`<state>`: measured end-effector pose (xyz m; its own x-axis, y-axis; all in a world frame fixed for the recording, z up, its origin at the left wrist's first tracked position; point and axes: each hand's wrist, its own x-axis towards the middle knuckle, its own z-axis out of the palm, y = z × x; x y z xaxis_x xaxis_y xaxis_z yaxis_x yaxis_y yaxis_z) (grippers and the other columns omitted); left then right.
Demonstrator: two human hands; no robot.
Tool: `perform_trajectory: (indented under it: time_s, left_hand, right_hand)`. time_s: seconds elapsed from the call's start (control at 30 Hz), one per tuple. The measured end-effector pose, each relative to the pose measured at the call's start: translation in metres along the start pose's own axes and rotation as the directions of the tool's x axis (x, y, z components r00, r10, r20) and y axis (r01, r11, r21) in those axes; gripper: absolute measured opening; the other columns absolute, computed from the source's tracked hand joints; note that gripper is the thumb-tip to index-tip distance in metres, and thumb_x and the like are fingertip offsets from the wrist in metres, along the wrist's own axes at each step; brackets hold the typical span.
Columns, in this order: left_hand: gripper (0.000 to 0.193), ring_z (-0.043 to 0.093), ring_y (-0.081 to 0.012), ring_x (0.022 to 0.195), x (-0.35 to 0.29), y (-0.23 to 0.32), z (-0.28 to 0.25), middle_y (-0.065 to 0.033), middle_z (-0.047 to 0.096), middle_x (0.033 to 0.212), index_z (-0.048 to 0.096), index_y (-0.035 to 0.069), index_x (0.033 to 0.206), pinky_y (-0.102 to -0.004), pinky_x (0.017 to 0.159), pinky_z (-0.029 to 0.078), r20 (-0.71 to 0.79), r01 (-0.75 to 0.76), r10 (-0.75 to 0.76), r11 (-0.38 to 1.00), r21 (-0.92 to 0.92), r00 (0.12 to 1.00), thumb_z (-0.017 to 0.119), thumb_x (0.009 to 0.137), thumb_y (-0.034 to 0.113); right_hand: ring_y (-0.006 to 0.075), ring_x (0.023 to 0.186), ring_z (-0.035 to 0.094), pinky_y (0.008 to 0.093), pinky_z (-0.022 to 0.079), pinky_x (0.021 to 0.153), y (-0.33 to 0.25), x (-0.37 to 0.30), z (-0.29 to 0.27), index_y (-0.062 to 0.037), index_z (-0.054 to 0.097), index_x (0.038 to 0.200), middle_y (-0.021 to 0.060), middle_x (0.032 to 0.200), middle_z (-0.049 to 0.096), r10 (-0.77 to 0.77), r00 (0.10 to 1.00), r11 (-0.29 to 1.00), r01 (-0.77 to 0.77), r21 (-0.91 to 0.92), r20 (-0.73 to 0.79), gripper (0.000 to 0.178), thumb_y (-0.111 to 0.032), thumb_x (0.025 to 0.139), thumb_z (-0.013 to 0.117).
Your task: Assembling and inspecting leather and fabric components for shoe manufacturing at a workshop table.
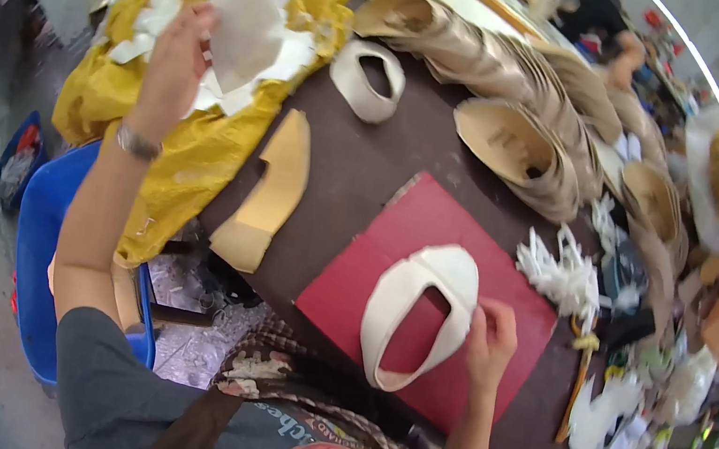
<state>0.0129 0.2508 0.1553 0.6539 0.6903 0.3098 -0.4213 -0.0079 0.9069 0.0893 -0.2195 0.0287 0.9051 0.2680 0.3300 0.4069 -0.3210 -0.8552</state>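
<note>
My left hand point(178, 47) is raised at the upper left, its fingers closed on a thin, pale, see-through sheet piece point(246, 39). Beneath the sheet, several torn white pieces point(157, 24) lie on a crumpled yellow plastic bag point(180, 190). On the right, my right hand point(493, 337) pinches the edge of a white shoe upper point(455, 267), a flat loop with an oval opening. That upper lies on a red board point(345, 284). A second white upper point(378, 112) rests farther off on the dark table point(344, 174).
A beige sole-shaped piece point(280, 178) lies beside the bag. Nested rows of tan shoe uppers point(563, 173) line the far right. White strips point(560, 277) and a thin wooden stick point(578, 385) are right of the board. A blue chair point(39, 266) stands at the left.
</note>
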Motion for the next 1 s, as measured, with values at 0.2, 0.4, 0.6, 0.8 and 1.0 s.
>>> perform_trajectory:
  time_s: [0.2, 0.4, 0.6, 0.8, 1.0]
  left_hand:
    - [0.014, 0.061, -0.0091, 0.087, -0.147, -0.068, 0.133, -0.0024, 0.067, 0.094, 0.066, 0.001, 0.102, -0.025, 0.077, 0.05, 0.386, 0.416, -0.308, 0.878, -0.237, 0.87, 0.059, 0.091, 0.005]
    - [0.014, 0.064, -0.011, 0.08, -0.189, -0.067, 0.193, -0.0064, 0.07, 0.09, 0.068, -0.003, 0.099, -0.0244, 0.076, 0.051, 0.719, 0.686, -0.385, 0.707, -0.173, 0.578, 0.061, 0.089, 0.003]
    - [0.014, 0.066, -0.0125, 0.08, -0.211, -0.075, 0.229, -0.0078, 0.07, 0.087, 0.068, -0.004, 0.098, -0.0242, 0.076, 0.053, 0.761, 0.539, -0.349, 0.842, -0.001, 0.547, 0.061, 0.088, 0.003]
    - [0.016, 0.067, -0.0133, 0.081, -0.206, -0.09, 0.248, -0.0066, 0.07, 0.089, 0.067, -0.002, 0.103, -0.0243, 0.074, 0.054, 0.562, 0.58, -0.438, 0.809, -0.093, 0.701, 0.063, 0.09, 0.007]
    - [0.02, 0.068, -0.0146, 0.08, -0.208, -0.092, 0.245, -0.0075, 0.07, 0.092, 0.065, -0.001, 0.108, -0.0253, 0.071, 0.055, 0.501, 0.641, -0.513, 0.759, -0.116, 0.697, 0.063, 0.092, 0.01]
  right_hand:
    - [0.0169, 0.078, 0.064, 0.0283, 0.052, 0.067, -0.104, 0.024, 0.047, 0.0023, 0.066, 0.096, 0.011, 0.087, 0.066, -0.405, 0.911, 0.914, 0.401, -0.059, -0.08, 0.017, 0.002, 0.08, 0.071]
    - [0.0163, 0.078, 0.067, 0.0303, 0.056, 0.07, -0.094, 0.007, 0.001, 0.004, 0.066, 0.099, 0.0105, 0.086, 0.069, -0.326, 0.938, 0.945, 0.326, -0.018, -0.116, 0.022, -0.003, 0.08, 0.074]
    - [0.0135, 0.071, 0.066, 0.0257, 0.055, 0.065, -0.062, -0.019, -0.034, 0.0058, 0.067, 0.103, 0.0089, 0.086, 0.07, 0.028, 0.974, 0.96, 0.037, 0.277, -0.226, 0.018, -0.002, 0.086, 0.067]
    - [0.013, 0.069, 0.065, 0.0211, 0.053, 0.062, 0.009, -0.04, -0.107, 0.0025, 0.063, 0.101, 0.0042, 0.08, 0.066, 0.532, 0.643, 0.646, 0.112, 0.755, -0.551, 0.012, -0.004, 0.09, 0.063]
    - [0.0254, 0.095, 0.061, 0.0341, 0.05, 0.081, 0.108, -0.102, -0.177, 0.0041, 0.058, 0.111, 0.0159, 0.103, 0.061, 0.138, 0.648, 0.751, -0.562, -0.347, -0.749, 0.028, -0.009, 0.088, 0.065]
